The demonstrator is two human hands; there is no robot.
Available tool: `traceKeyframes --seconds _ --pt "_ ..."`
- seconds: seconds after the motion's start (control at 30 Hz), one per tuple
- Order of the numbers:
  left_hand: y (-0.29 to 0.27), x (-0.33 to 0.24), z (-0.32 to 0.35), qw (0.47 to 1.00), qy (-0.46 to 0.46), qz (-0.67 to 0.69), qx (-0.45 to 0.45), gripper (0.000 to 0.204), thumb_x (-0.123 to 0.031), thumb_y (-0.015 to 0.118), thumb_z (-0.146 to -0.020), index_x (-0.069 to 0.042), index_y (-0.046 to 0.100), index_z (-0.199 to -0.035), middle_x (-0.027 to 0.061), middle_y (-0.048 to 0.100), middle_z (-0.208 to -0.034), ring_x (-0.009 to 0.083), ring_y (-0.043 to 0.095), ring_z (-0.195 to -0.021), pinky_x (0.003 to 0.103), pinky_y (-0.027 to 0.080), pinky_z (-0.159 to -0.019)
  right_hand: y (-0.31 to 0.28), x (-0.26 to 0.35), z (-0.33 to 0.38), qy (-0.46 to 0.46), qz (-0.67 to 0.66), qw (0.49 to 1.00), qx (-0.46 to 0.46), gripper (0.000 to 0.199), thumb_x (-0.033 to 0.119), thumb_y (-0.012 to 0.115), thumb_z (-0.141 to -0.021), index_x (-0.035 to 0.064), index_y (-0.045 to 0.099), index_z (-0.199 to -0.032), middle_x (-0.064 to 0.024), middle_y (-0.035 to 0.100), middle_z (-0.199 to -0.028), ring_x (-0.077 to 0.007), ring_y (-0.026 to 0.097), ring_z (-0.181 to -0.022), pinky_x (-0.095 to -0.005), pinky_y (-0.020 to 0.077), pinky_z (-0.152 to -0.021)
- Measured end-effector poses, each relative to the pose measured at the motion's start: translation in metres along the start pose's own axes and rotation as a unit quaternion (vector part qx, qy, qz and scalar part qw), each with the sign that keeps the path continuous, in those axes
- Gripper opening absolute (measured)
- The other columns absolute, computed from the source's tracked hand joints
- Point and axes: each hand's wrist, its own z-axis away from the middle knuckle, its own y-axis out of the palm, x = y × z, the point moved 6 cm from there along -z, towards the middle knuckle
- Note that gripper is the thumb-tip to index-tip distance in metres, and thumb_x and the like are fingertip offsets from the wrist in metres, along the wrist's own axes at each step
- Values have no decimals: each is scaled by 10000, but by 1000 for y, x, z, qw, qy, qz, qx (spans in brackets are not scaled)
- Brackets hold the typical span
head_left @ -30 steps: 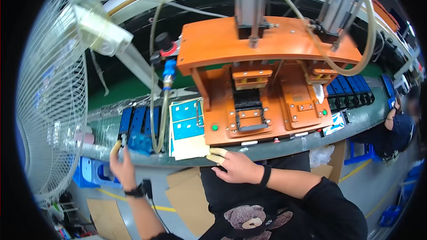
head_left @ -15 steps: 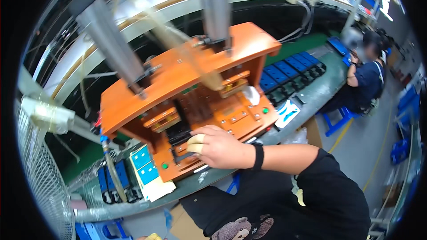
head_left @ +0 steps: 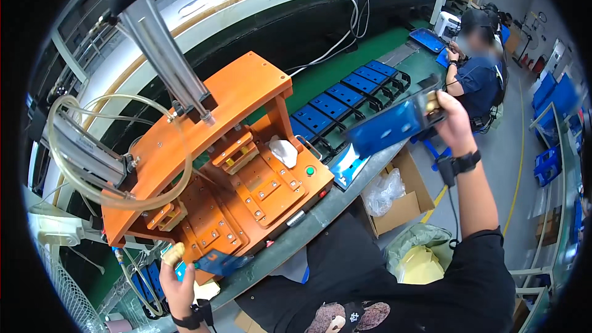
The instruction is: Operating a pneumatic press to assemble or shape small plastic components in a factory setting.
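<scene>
My right hand (head_left: 455, 122) is raised at the right and grips the end of a flat blue rectangular part (head_left: 390, 128), held tilted above the bench edge. Below it lies a row of similar blue parts (head_left: 345, 95) on the green belt. My left hand (head_left: 177, 279), with a pale cot on one fingertip, is low at the left and holds a small dark blue part (head_left: 219, 263) against the front left corner of the orange press fixture (head_left: 246, 166). The fixture's nests stand bare, and a white cloth (head_left: 283, 150) lies on its right side.
A seated person (head_left: 478, 65) works further along the belt at the upper right. An open cardboard box (head_left: 404, 200) and a bag with yellow contents (head_left: 420, 264) sit on the floor by my right side. A metal cylinder (head_left: 163, 46) and clear hoses (head_left: 92, 191) rise over the fixture. A fan grille (head_left: 68, 290) is at the lower left.
My right hand left the front of the fixture, swung right and now holds a blue part up. My left hand has come back into view, holding a small blue part at the fixture's left corner.
</scene>
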Motion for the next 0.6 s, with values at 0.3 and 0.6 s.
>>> traceKeyframes --seconds 0.3,0.6 --pt "6 1 -61 988 -48 -144 21 375 -139 700 -842 54 608 -1151 177 676 -1075 251 630 -949 347 480 -887 -243 -118 -81 222 23 950 -219 251 321 541 -970 91 638 -946 -31 621 -741 -165 572 -572 -235 400 -453" --pt "24 31 -109 947 -18 -312 78 299 -208 650 -907 -76 646 -1175 138 664 -1145 256 620 -1080 400 507 -896 -269 -162 -147 173 427 858 -227 413 446 534 -958 66 633 -1083 -101 634 -748 -200 653 -555 -318 483 -424"
